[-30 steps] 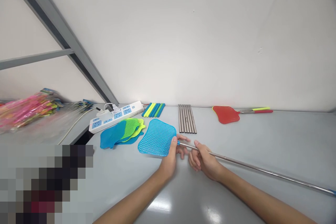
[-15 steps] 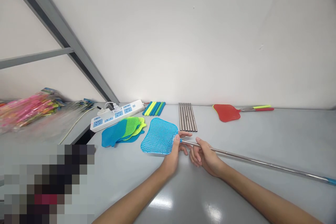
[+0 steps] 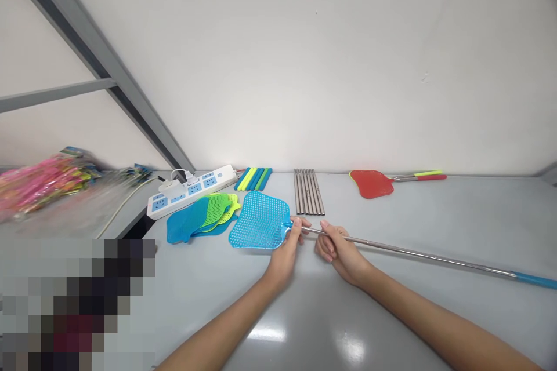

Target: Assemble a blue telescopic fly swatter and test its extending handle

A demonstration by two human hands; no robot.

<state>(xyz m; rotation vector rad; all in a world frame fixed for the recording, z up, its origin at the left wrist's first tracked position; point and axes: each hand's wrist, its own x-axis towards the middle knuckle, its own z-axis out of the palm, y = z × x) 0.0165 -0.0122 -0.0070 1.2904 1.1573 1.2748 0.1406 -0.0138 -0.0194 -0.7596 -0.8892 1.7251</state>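
A blue fly swatter [image 3: 261, 220] with a long metal rod and a blue handle is held in both hands above the table. My left hand [image 3: 288, 249] is closed around the neck where the mesh head meets the rod. Farther along the rod, my right hand [image 3: 342, 249] grips it, thumb on top and fingers curled beneath. The rod runs out to the right, fully drawn out, and its handle reaches the frame's edge. Behind the swatter head lie loose blue, green and yellow swatter heads [image 3: 189, 221], partly overlapping.
Along the wall lie coloured handle sleeves [image 3: 253, 179], several metal rods [image 3: 308, 192] and red and yellow swatters [image 3: 372, 184]. A white power strip [image 3: 174, 200] stands at the left. Packed pink items [image 3: 43, 182] lie beyond it, near a grey metal frame [image 3: 108, 78].
The swatter has shifted slightly left and up in view, and more of its blue handle shows. The left fingers have closed in around the neck. Both hands still hold it.
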